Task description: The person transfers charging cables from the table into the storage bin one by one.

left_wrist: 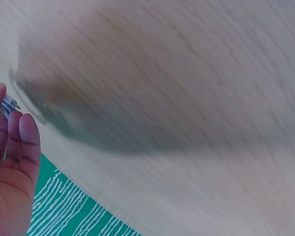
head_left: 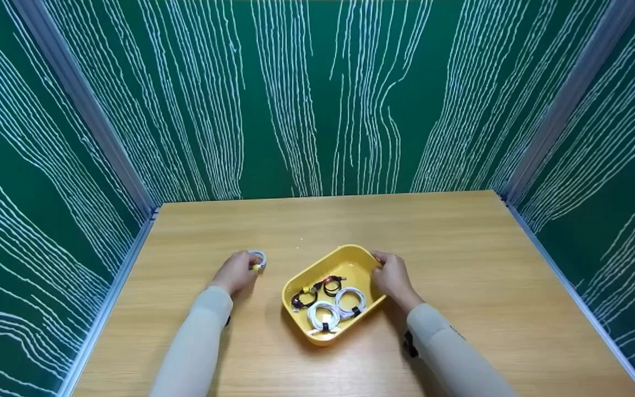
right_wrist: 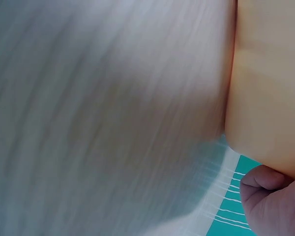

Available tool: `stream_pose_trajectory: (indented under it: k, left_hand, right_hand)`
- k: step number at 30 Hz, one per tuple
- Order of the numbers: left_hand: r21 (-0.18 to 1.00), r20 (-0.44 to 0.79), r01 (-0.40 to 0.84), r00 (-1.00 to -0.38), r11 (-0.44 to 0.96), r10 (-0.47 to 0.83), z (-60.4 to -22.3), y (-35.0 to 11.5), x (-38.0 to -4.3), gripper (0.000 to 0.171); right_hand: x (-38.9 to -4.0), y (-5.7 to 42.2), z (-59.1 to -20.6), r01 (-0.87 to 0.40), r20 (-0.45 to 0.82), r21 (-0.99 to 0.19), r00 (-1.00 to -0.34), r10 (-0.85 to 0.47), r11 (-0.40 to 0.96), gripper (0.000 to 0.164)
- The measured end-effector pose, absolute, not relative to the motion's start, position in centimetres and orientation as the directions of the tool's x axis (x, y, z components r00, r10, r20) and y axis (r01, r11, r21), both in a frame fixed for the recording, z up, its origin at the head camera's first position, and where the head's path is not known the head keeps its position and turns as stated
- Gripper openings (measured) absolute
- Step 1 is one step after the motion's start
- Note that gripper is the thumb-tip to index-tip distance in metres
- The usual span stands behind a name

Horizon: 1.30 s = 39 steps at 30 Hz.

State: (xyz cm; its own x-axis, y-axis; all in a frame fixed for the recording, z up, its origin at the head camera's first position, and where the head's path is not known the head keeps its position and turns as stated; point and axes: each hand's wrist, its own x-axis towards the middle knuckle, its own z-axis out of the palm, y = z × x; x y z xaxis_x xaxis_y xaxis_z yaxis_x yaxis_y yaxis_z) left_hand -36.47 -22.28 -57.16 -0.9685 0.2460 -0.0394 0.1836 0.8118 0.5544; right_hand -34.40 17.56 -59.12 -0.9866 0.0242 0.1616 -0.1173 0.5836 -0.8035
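On the left side of the table, my left hand [head_left: 235,272] pinches a coiled pale grey cable [head_left: 261,259] with a yellow piece on it. Thumb and fingertips close on this cable [left_wrist: 10,104] in the left wrist view, where a metal tip pokes out. My right hand [head_left: 396,279] grips the right rim of a yellow plastic bin [head_left: 359,270]. Two white coiled cables [head_left: 323,316] with black straps lie inside the bin, beside two small dark coiled cables [head_left: 332,285]. The right wrist view shows the bin's outer wall [right_wrist: 270,78] and curled fingers at its edge.
A wooden table [head_left: 450,237] spreads under both hands. Green panels with white wavy lines [head_left: 317,99] enclose it at the back and sides, joined by grey metal posts [head_left: 565,110]. Tiny white specks lie behind the bin.
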Motion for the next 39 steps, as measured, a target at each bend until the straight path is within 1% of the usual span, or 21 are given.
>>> stream_pose_trajectory:
  k: [2, 5, 10, 16, 20, 25, 27, 30, 32, 36, 39]
  left_hand:
    - [0.548, -0.03, 0.198, -0.966, 0.813, 0.255, -57.0, -22.3, -36.5, 0.013]
    - [0.552, -0.037, 0.203, -0.963, 0.809, 0.268, -56.9, -22.2, -36.5, 0.017]
    - [0.563, -0.027, 0.194, -0.967, 0.803, 0.252, -56.6, -22.0, -36.2, 0.013]
    - [0.566, -0.019, 0.213, -0.963, 0.796, 0.27, -56.6, -21.9, -35.9, 0.028]
    - [0.56, -0.011, 0.209, -0.966, 0.802, 0.259, -56.4, -21.8, -35.8, 0.024]
    - [0.563, -0.012, 0.224, -0.96, 0.796, 0.278, -55.9, -21.7, -35.7, 0.033]
    - [0.565, -0.009, 0.234, -0.957, 0.792, 0.289, -55.8, -21.7, -35.6, 0.029]
    - [0.56, 0.001, 0.239, -0.958, 0.794, 0.287, -55.6, -21.5, -35.5, 0.014]
    - [0.562, 0.001, 0.238, -0.958, 0.792, 0.288, -55.4, -21.4, -35.4, 0.008]
    - [0.566, -0.01, 0.215, -0.964, 0.796, 0.267, -54.8, -20.9, -35.2, 0.009]
    - [0.576, -0.025, 0.191, -0.968, 0.795, 0.251, -54.3, -20.5, -35.0, 0.014]
  right_hand:
    - [-34.5, 17.6, -59.1, -0.118, 0.165, -0.799, -0.986, 0.026, 0.589, 0.049]
    - [-34.5, 17.6, -59.1, -0.113, 0.159, -0.8, -0.987, 0.027, 0.59, 0.049]
    - [-34.4, 17.6, -59.1, -0.104, 0.144, -0.805, -0.989, 0.022, 0.584, 0.049]
    - [-34.3, 17.5, -59.0, -0.103, 0.141, -0.817, -0.99, 0.025, 0.567, 0.049]
    - [-34.3, 17.4, -59.1, -0.092, 0.133, -0.82, -0.991, 0.032, 0.565, 0.05]
    - [-34.4, 17.5, -58.9, -0.099, 0.138, -0.817, -0.99, 0.025, 0.569, 0.049]
    - [-34.4, 17.6, -58.9, -0.085, 0.121, -0.815, -0.992, 0.025, 0.573, 0.05]
    - [-34.4, 17.7, -58.9, -0.06, 0.092, -0.813, -0.995, 0.025, 0.58, 0.051]
    - [-34.4, 17.8, -58.9, -0.047, 0.079, -0.809, -0.996, 0.029, 0.586, 0.051]
    - [-34.4, 17.7, -58.9, -0.057, 0.095, -0.806, -0.995, 0.033, 0.589, 0.051]
    - [-34.5, 17.7, -58.8, -0.066, 0.104, -0.807, -0.994, 0.031, 0.586, 0.051]
